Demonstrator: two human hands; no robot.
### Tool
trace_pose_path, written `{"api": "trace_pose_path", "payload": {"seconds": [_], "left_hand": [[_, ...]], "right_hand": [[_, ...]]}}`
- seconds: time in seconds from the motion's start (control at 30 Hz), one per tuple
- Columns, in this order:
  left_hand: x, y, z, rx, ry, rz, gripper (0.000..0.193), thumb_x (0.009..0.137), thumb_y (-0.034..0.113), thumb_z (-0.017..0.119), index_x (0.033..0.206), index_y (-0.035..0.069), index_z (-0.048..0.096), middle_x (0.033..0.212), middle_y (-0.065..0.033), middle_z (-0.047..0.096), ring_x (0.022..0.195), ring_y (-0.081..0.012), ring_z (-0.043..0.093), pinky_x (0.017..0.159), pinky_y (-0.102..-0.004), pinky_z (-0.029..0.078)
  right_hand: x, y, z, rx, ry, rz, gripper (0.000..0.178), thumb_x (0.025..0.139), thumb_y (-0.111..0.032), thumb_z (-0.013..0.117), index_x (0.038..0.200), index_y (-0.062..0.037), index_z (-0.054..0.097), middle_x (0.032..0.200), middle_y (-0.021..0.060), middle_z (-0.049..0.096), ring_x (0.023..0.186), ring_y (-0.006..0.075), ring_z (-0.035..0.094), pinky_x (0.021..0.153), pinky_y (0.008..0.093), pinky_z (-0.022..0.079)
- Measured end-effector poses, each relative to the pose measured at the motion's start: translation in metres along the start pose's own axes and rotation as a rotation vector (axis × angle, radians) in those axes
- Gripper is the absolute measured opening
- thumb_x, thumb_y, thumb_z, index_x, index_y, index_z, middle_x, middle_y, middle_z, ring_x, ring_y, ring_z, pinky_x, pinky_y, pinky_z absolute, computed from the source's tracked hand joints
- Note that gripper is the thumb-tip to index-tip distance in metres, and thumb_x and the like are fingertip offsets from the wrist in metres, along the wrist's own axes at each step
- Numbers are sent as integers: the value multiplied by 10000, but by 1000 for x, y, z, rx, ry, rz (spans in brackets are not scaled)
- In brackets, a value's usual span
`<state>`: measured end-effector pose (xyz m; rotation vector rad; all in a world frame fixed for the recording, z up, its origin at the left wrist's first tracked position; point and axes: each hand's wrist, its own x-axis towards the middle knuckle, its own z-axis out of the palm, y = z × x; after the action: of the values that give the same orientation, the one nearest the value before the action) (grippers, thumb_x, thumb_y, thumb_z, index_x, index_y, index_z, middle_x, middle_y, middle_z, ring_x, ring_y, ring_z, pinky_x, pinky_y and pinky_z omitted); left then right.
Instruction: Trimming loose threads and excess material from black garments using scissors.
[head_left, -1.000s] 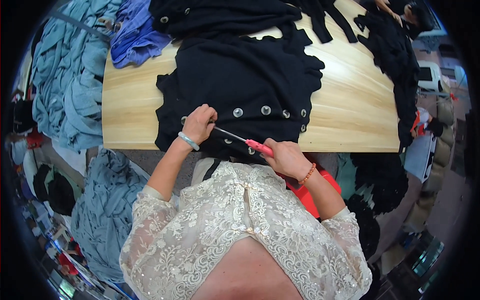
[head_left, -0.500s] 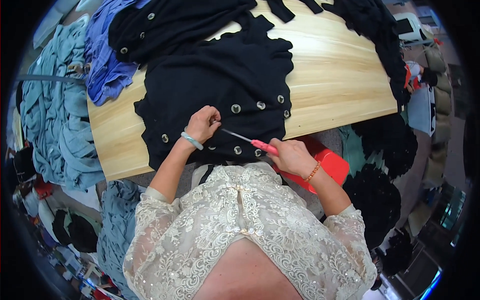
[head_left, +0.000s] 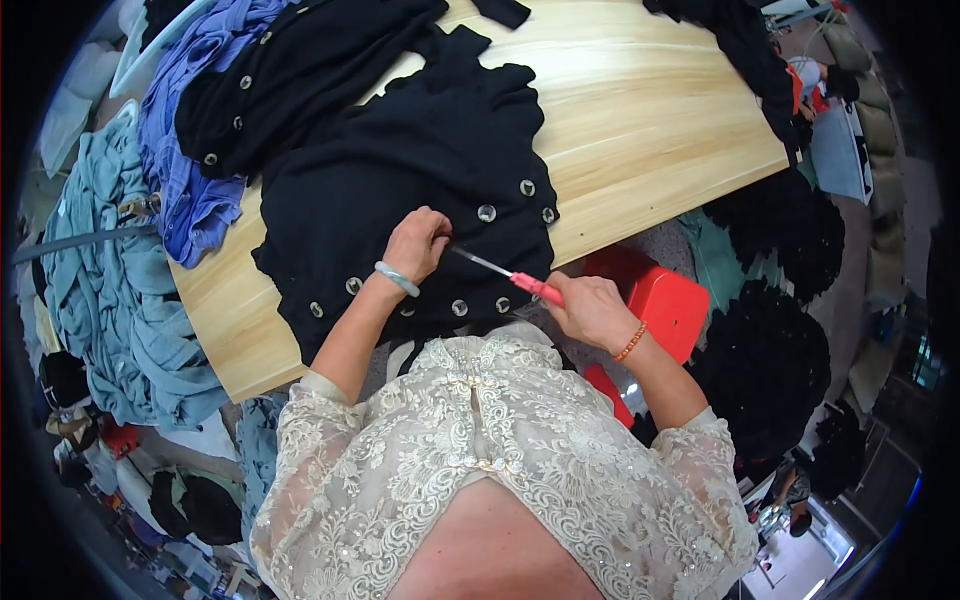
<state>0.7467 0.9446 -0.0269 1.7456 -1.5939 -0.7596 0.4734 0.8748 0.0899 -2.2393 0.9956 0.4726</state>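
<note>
A black knit garment (head_left: 370,185) with several large, round, shiny buttons lies spread on the table in front of me. Over its lower middle, my left hand (head_left: 417,245) is closed in a pinch; what its fingertips hold is too small to make out. My right hand (head_left: 592,310) is wrapped round the pink handle of a tool with a thin metal shaft (head_left: 488,264). The shaft points left, and its tip comes close to my left fingertips. Whether the tip touches them I cannot tell. One button (head_left: 487,213) lies just right of my left hand.
The wooden table (head_left: 650,130) holds another black buttoned garment (head_left: 300,85) at the far left. Blue clothing (head_left: 185,170) and grey-green clothing (head_left: 95,260) hang beyond the left edge. A red plastic stool (head_left: 670,315) stands at the right, near dark piled garments (head_left: 765,375).
The view has shifted, so the table and garments sit farther left and more of the red stool shows. My left pinch and right-hand grip stay the same, and the shaft's tip stays near my left fingers.
</note>
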Motion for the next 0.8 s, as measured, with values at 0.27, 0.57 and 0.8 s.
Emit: {"api": "trace_pose_path", "payload": {"seconds": [0.27,0.57,0.8], "left_hand": [[26,36,3,110,65,166,187,767,102,731,924,45,646,901,-100,615,885,-302,596,777,-395,498],[49,24,30,122,-257,-46,190,725,52,742,885,38,641,830,-116,656,822,-312,623,766,-398,503],[73,51,47,138,-79,181,359,771,161,748,1090,75,610,961,-116,576,908,-318,607,745,-404,522]], "right_hand": [[-14,32,5,171,182,-8,200,903,-248,618,1012,-80,613,858,180,652,878,369,643,754,478,513],[-25,33,8,49,57,138,216,909,-289,616,958,-79,599,797,194,665,804,402,655,719,511,506],[-32,57,11,222,325,151,185,904,-224,616,1014,-75,614,877,180,642,869,394,629,755,495,499]]}}
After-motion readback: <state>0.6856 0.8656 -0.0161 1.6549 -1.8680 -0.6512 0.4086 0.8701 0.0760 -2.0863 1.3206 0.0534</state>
